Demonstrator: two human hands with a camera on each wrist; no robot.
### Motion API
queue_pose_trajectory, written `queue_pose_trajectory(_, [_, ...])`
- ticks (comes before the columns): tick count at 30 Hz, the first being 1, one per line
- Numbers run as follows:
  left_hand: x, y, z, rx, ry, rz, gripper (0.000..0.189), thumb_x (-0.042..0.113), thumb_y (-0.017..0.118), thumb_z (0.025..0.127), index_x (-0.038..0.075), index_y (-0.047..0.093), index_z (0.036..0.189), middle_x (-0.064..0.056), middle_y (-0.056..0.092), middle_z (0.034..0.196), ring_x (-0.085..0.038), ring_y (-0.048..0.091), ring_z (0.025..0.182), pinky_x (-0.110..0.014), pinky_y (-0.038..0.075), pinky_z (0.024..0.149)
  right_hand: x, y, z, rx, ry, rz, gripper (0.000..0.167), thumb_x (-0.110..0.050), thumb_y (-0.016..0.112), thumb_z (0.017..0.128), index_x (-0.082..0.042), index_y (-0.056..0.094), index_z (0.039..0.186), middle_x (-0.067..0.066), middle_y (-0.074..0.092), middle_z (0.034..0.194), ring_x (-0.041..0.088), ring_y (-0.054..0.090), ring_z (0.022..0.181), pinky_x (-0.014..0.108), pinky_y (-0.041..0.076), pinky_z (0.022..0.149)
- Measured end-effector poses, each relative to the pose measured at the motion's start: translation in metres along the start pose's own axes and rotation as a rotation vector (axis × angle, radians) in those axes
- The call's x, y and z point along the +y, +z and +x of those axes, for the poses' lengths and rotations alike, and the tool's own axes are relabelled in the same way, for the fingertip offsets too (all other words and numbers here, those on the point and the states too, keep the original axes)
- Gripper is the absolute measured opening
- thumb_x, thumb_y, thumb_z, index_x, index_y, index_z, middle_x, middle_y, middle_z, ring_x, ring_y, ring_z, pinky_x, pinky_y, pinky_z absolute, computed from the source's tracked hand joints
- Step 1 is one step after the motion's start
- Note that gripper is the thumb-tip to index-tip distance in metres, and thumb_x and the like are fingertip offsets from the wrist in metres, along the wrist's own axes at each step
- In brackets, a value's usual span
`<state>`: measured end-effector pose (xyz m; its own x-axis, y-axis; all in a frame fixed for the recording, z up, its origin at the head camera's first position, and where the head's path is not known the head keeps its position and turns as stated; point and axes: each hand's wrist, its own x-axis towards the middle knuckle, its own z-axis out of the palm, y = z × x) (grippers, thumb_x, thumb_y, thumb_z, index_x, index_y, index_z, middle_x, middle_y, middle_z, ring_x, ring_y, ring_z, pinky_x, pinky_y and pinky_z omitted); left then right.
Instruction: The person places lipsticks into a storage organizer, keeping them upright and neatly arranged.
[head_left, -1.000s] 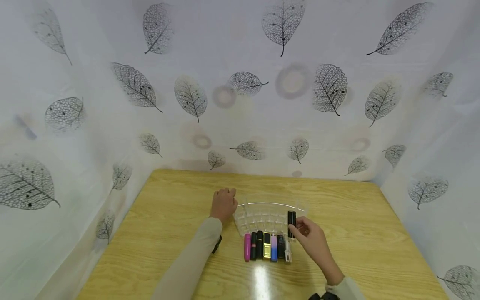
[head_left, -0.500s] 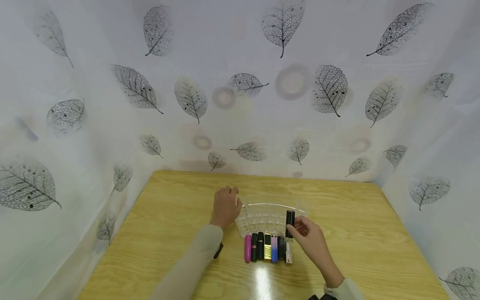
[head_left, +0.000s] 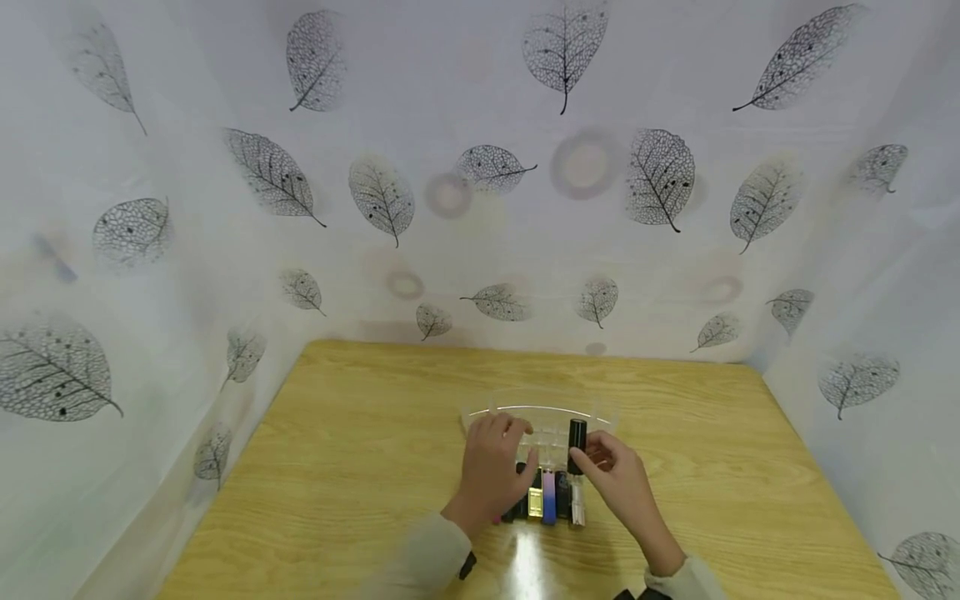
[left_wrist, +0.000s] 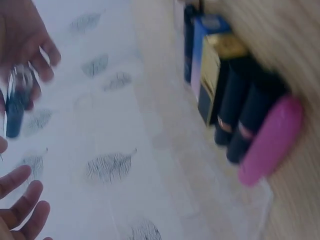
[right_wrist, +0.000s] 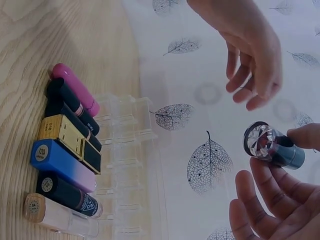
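Observation:
My right hand point(head_left: 618, 471) pinches a black lipstick tube point(head_left: 577, 446) upright between thumb and fingers; its clear faceted end point(right_wrist: 260, 141) shows in the right wrist view. With fingers loosely bent and nothing held, my left hand point(head_left: 491, 467) hovers left of that tube, over the lipstick row. The row holds a pink tube point(right_wrist: 77, 90), black tubes, a gold-and-black lipstick point(right_wrist: 65, 132), a blue-to-lilac one point(right_wrist: 62, 165) and a pale, clear-capped one point(right_wrist: 60, 215). In the head view the left hand hides the row's left end.
Behind the row lies a clear plastic organizer point(head_left: 540, 407) with several small compartments, partly covered by the left hand. Everything lies on a wood-grain table point(head_left: 360, 417). A white leaf-print curtain point(head_left: 480, 233) hangs around the back and sides.
My left hand has left the organizer's left side and moved right and nearer, over the row, toward the held tube. The right hand has shifted slightly left, still pinching the lipstick tube.

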<state>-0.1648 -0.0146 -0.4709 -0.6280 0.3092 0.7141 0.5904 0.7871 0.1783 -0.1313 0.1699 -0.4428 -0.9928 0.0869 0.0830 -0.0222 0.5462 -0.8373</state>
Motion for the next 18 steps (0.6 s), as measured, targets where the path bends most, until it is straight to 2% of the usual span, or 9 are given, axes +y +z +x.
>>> queue_pose_trajectory(3, [0.017,-0.002,-0.004,-0.037,0.032,-0.022,0.023,0.035,0.071,0.074,0.02,0.062,0.089,0.006,0.06,0.085,-0.011,0.056,0.08,-0.033,0.047,0.081,0.0,0.001,0.0,0.0,-0.009,0.014,0.019,-0.02,0.067,0.086,-0.005,0.065,0.097,0.006,0.066,0.086,0.005,0.058,0.075,0.021,0.049,0.068])
queue_pose_trajectory(7, [0.031,0.0,-0.006,-0.087,0.036,-0.022,0.026,0.042,0.068,0.076,0.021,0.062,0.089,0.007,0.059,0.085,-0.01,0.056,0.08,-0.032,0.046,0.082,0.0,0.003,-0.001,-0.004,-0.019,0.028,0.019,-0.02,0.066,0.086,-0.004,0.064,0.096,0.006,0.066,0.085,0.003,0.057,0.075,0.021,0.049,0.067])
queue_pose_trajectory(11, [0.037,0.003,-0.007,-0.109,0.028,0.0,0.027,0.044,0.068,0.076,0.021,0.061,0.087,0.008,0.059,0.084,-0.01,0.056,0.081,-0.033,0.046,0.083,-0.001,0.004,-0.003,-0.01,-0.015,0.049,0.017,-0.019,0.066,0.086,-0.004,0.064,0.096,0.006,0.066,0.084,0.002,0.057,0.074,0.021,0.048,0.067])
queue_pose_trajectory(18, [0.037,0.006,-0.008,-0.086,0.025,0.007,0.024,0.035,0.07,0.07,0.02,0.058,0.086,0.008,0.06,0.085,-0.01,0.057,0.082,-0.031,0.046,0.082,0.0,0.003,-0.005,-0.013,-0.037,0.09,0.012,-0.016,0.066,0.086,-0.006,0.063,0.091,0.005,0.064,0.078,0.0,0.057,0.07,0.021,0.049,0.066])
